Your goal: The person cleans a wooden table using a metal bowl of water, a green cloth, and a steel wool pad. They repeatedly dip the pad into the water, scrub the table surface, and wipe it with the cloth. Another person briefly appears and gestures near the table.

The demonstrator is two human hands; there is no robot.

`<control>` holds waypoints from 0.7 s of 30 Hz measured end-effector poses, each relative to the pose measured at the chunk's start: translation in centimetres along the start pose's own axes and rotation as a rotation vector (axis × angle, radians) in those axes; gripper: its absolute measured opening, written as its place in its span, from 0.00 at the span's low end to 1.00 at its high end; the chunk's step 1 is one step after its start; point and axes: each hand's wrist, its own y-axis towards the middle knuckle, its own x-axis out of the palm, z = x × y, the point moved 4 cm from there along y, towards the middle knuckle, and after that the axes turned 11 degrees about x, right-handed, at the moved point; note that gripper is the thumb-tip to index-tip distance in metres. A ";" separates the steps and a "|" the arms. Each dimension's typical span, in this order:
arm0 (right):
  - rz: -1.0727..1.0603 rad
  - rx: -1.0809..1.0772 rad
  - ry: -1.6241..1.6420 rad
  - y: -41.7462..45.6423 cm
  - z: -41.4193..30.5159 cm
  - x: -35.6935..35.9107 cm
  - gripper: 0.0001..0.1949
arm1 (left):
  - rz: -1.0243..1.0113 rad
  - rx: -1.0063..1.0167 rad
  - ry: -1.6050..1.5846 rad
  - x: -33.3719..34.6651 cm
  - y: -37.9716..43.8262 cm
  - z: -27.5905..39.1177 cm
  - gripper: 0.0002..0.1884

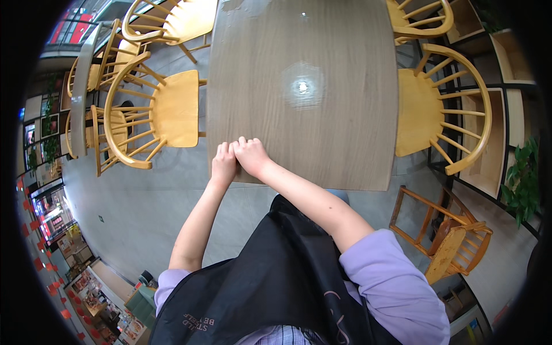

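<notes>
Both of my hands rest side by side at the near left corner of a wood-grain table (302, 142). My left hand (224, 164) has its fingers curled, with the knuckles facing away from me. Against it lies my right hand (251, 154), also curled, its arm crossing in front of my body. A dark patch shows between the two hands, either shadow or something small. The undersides of my fingers are hidden, so whether they hold anything cannot be told.
Yellow wooden chairs with spindle backs flank the table, one at left (176, 110) and one at right (418, 112). A worn wooden chair (448, 250) stands to my right. Shelving (483, 129) with a leafy plant (522, 185) lines the right side. Grey tiles (129, 215) cover the floor.
</notes>
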 end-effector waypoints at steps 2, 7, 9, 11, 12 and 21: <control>0.026 0.034 0.025 -2.3 3.3 -1.8 0.02 | -0.024 0.064 -0.036 0.8 1.2 3.4 0.11; 0.035 0.265 0.028 -9.9 16.0 -10.5 0.02 | 0.024 0.371 -0.236 1.7 8.6 17.7 0.09; 0.009 0.426 -0.027 -13.4 21.4 -13.0 0.03 | 0.078 0.555 -0.305 2.2 12.1 23.9 0.08; 0.026 0.581 -0.087 -15.9 25.8 -16.1 0.04 | 0.114 0.697 -0.363 3.3 15.3 29.5 0.08; 0.009 0.666 -0.122 -16.9 27.8 -17.2 0.04 | 0.100 0.726 -0.354 3.6 16.6 32.0 0.08; -0.105 0.570 -0.240 -14.1 28.4 -16.6 0.06 | 0.095 0.677 -0.410 2.7 17.9 30.4 0.08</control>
